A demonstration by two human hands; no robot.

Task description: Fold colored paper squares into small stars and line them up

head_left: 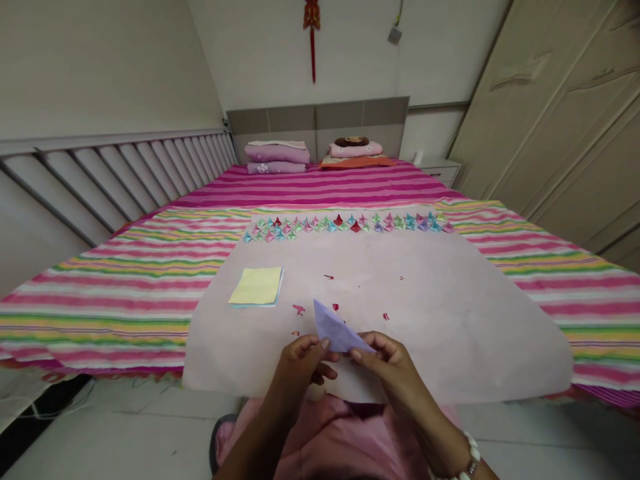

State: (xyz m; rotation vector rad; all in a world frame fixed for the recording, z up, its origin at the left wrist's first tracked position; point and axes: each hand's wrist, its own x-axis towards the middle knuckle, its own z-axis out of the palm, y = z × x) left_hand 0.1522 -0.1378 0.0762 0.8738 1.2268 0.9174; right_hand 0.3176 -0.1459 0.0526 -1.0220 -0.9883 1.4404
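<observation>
A sheet of lilac paper (336, 332), folded into a triangle, is held up between my two hands near the front of the board. My left hand (304, 363) pinches its lower left corner between thumb and fingers. At the lower right corner, my right hand (384, 357) grips the paper with its thumb on top. To the left lies a stack of square paper (257, 287), pale yellow on top with blue edges showing beneath. Small red paper scraps (299, 309) are scattered around the lilac piece.
Rows of small folded paper pieces (339, 221) in several colours line the far edge of the pale board (450, 300). The board rests on a striped bedspread (120, 280). Folded bedding (277, 157) sits by the headboard; a rail (150, 157) runs along the left.
</observation>
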